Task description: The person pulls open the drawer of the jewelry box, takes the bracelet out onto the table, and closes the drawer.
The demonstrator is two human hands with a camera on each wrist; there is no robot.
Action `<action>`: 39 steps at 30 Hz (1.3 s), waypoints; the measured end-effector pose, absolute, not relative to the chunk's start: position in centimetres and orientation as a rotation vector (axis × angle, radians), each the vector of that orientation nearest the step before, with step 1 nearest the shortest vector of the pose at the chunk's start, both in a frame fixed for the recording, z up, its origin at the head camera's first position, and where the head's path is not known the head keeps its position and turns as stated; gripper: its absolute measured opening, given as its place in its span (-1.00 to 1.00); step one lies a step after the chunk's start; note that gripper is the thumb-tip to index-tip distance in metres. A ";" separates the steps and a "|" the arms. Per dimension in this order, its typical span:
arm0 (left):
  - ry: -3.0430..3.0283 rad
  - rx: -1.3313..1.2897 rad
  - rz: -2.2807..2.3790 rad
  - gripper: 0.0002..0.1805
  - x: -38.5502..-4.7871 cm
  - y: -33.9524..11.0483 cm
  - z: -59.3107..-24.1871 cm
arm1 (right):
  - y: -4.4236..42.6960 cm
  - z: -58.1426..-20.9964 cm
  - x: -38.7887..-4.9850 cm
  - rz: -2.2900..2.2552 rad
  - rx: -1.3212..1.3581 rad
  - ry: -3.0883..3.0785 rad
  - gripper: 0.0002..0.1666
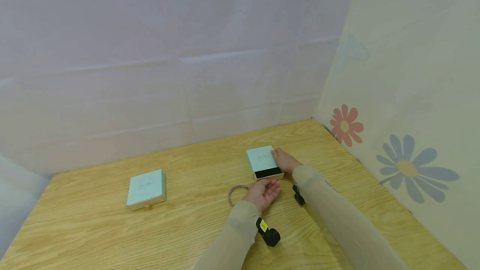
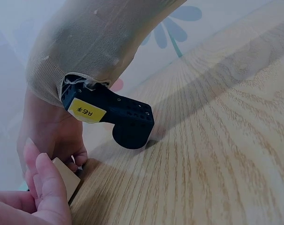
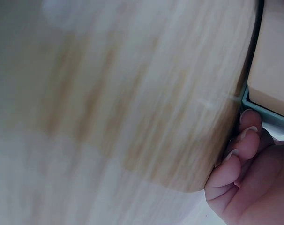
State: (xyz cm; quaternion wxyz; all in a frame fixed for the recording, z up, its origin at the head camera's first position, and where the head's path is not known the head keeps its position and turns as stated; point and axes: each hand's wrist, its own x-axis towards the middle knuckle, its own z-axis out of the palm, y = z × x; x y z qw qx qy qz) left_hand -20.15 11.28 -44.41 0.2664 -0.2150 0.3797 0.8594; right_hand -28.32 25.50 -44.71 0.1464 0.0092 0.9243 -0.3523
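Observation:
A pale teal drawer box [image 1: 261, 159] lies on the wooden table, its drawer [image 1: 269, 173] slid partly out at the front and showing a black inside. My right hand [image 1: 286, 161] grips the box's right side; in the right wrist view its curled fingers [image 3: 247, 140] press against the teal edge. Just in front of the drawer is my left hand [image 1: 262, 193], palm turned up. In the left wrist view its fingers [image 2: 50, 180] are bent a little beside the drawer's beige front, and they hide whether the thumb pinches anything. A pinkish bangle [image 1: 230, 197] lies left of this hand.
Another pale teal box [image 1: 145, 186], closed and with a small pull tab [image 1: 147, 206], stands on the left of the table [image 1: 180, 228]. A pale cloth wall [image 1: 168, 74] rises behind, and a flower-printed wall [image 1: 423, 95] borders the right edge.

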 end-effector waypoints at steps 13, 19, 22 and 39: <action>1.011 -0.565 2.325 -0.80 -20.3 11.2 -44.5 | 25.5 -44.9 -28.5 -0.988 0.030 2.660 -0.32; 0.999 -0.575 2.324 -0.76 -20.5 11.2 -44.6 | 25.4 -44.9 -28.6 -0.993 0.032 2.654 -0.31; 0.989 -0.576 2.326 -0.75 -20.6 11.2 -44.6 | 25.4 -44.9 -28.5 -0.995 0.034 2.657 -0.32; 0.985 -0.603 2.344 -0.78 -20.7 11.2 -44.5 | 25.3 -45.0 -28.5 -1.009 0.047 2.650 -0.32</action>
